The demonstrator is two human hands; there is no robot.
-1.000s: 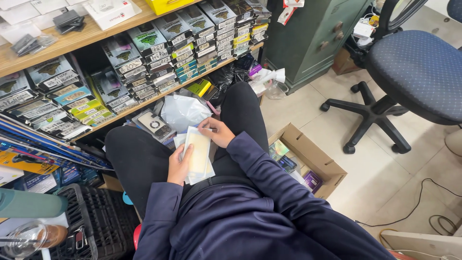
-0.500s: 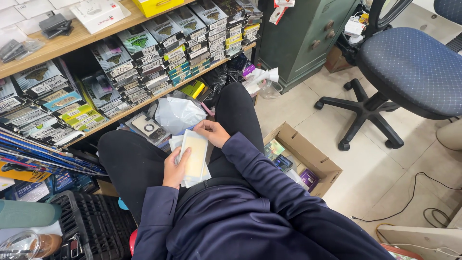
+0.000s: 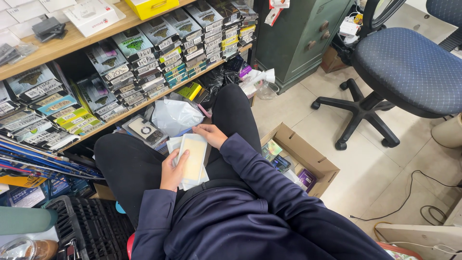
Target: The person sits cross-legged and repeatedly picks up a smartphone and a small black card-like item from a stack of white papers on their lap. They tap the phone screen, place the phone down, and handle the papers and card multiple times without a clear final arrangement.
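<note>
I sit with black trousers and a dark blue sleeve on each arm. My left hand (image 3: 172, 169) grips the left edge of a stack of flat white and cream packets (image 3: 192, 159) resting on my lap. My right hand (image 3: 210, 135) touches the stack's top end with its fingers. A white plastic bag (image 3: 175, 117) lies just beyond the packets, between my knees. A flat pack with a round black item (image 3: 144, 130) lies to the left of the bag.
Wooden shelves (image 3: 72, 41) packed with several rows of small boxed goods (image 3: 159, 53) stand ahead. An open cardboard box (image 3: 298, 161) with small packs sits on the tiled floor at my right. A blue office chair (image 3: 409, 72) and a green cabinet (image 3: 298, 38) stand beyond. A black crate (image 3: 82, 221) is at lower left.
Both hands stay on the packet stack on my lap; the view has shifted slightly, nothing else visibly moved.
</note>
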